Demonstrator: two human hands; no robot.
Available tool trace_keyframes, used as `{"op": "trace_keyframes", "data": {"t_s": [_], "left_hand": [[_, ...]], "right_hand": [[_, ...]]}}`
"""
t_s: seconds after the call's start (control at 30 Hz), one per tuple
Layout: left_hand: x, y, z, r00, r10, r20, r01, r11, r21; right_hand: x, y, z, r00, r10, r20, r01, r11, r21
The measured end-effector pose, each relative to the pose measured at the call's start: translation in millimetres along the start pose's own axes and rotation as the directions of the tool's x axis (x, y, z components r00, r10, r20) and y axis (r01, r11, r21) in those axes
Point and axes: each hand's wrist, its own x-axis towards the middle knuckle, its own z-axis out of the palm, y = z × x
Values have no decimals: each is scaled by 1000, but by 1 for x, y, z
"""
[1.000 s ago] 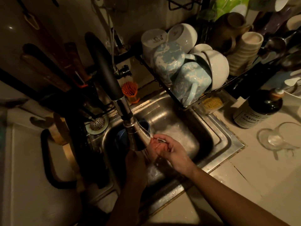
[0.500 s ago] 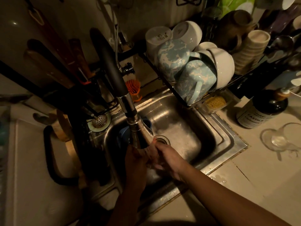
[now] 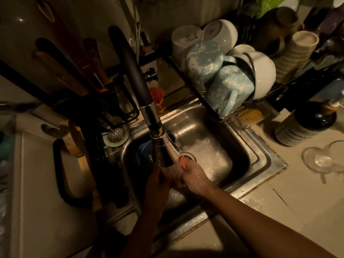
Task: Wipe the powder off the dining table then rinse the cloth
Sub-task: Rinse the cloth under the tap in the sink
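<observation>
Both hands are in the steel sink (image 3: 258,159), right under the spray head of the black faucet (image 3: 165,151). Water runs from the head onto them. A small reddish cloth (image 3: 183,162) shows between the hands, mostly hidden by fingers and water. My right hand (image 3: 196,178) grips the cloth from the right, fingers curled round it. My left hand (image 3: 158,182) lies in shadow below the spray head and holds the cloth's left side; its fingers are hard to make out.
A dish rack (image 3: 201,97) with blue mugs and white bowls overhangs the sink's back right. A dark soap bottle (image 3: 305,125) and a glass (image 3: 323,161) stand on the counter at right. Left of the sink are a drain strainer (image 3: 116,135) and a rack of utensils.
The hands have dropped slightly and drawn closer together under the spray head. The reddish cloth, more exposed a second ago, is now mostly covered by fingers and running water.
</observation>
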Motion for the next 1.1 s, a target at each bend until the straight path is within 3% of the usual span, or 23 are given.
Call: {"op": "trace_keyframes", "data": {"t_s": [0.1,0.23,0.37,0.5,0.63,0.77,0.87,1.0,1.1], "left_hand": [[-3,2,-3,999,30,13,-29,999,-26],[-3,10,-3,996,-41,76,56,979,-196],[7,9,-4,1000,0,25,1,999,-52],[10,10,-7,993,31,-116,-27,999,38],[8,7,-5,976,154,-155,-112,962,250],[9,1,-1,971,223,-87,-177,913,368],[12,-4,1,990,140,-18,-118,887,446],[9,3,0,978,173,-117,-105,892,439],[14,-2,-1,981,120,-152,-51,916,397]], "right_hand": [[2,0,1,997,41,-59,-38,997,63],[6,2,-1,998,55,-7,-53,982,182],[2,0,-5,994,23,103,-53,952,301],[-3,3,-25,947,253,197,-304,902,305],[-1,2,-31,905,355,235,-404,889,213],[3,-2,-26,945,289,155,-306,946,103],[2,0,-23,988,146,55,-147,989,13],[4,6,-16,985,-170,-20,164,974,-158],[5,12,-12,966,-255,-40,236,936,-262]]}}
